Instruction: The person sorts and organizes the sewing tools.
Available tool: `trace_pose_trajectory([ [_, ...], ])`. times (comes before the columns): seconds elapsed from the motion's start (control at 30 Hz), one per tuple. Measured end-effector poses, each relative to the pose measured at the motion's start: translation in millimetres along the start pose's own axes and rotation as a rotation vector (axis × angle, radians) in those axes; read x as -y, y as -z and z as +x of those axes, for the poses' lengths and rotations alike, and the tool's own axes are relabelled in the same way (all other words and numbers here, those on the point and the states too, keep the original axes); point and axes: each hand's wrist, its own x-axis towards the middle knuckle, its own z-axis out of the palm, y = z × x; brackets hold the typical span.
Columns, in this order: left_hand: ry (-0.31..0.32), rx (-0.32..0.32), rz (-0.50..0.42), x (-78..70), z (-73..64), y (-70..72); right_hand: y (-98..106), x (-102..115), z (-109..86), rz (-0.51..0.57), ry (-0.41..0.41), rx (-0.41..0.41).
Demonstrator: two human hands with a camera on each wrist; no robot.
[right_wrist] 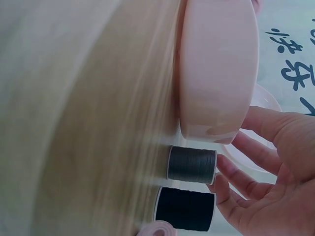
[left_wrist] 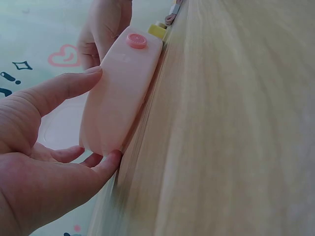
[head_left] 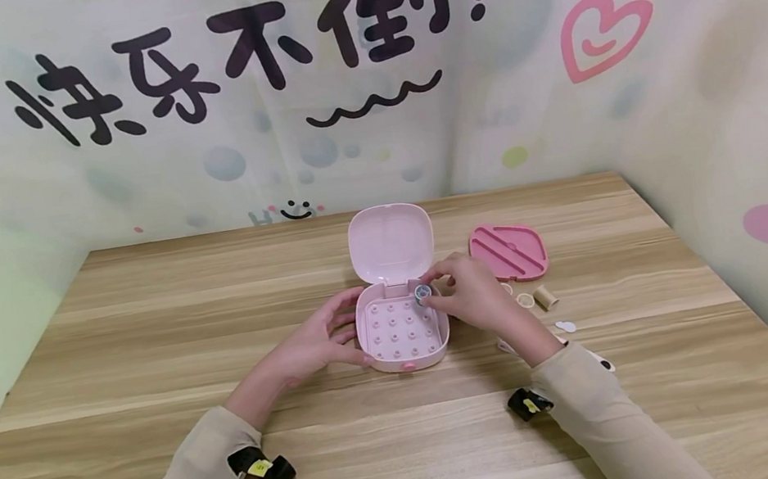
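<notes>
A light pink sewing box point(head_left: 408, 363) stands with its lid point(head_left: 390, 243) raised; rows of small pegs cover its floor. My left hand point(head_left: 320, 336) holds the box at its left side, the thumb toward the front and the fingers along the wall, as the left wrist view also shows. With its fingertips, my right hand point(head_left: 470, 293) pinches a grey thread spool point(head_left: 423, 296) upright over the pegs at the back right. In the right wrist view the box wall hides that spool. A dark grey spool point(right_wrist: 192, 164) and a black spool point(right_wrist: 185, 209) stand beside the box, below the right hand.
Back right lies a dark pink tray point(head_left: 508, 251) with long slots. In front of it are a tan spool point(head_left: 545, 297), a pale ring point(head_left: 525, 300) and a small white piece point(head_left: 565, 326). My right sleeve point(head_left: 587, 399) partly covers other items. A printed cloth hangs behind the table.
</notes>
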Motion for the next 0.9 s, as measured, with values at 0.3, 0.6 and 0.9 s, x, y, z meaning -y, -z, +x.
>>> trace_pose_trajectory([
  [0.3, -0.004, -0.001, -0.012, -0.3, 0.1, 0.0, 1.8, 0.4, -0.6, -0.018, 0.001, 0.0],
  [0.6, -0.015, -0.001, -0.013, 0.0, 0.4, -0.2, 1.6, 1.4, -0.7, -0.057, 0.029, -0.003],
  [0.9, -0.003, 0.0, -0.012, -0.5, 0.8, -0.1, 2.1, 2.5, -1.2, -0.14, 0.029, 0.013],
])
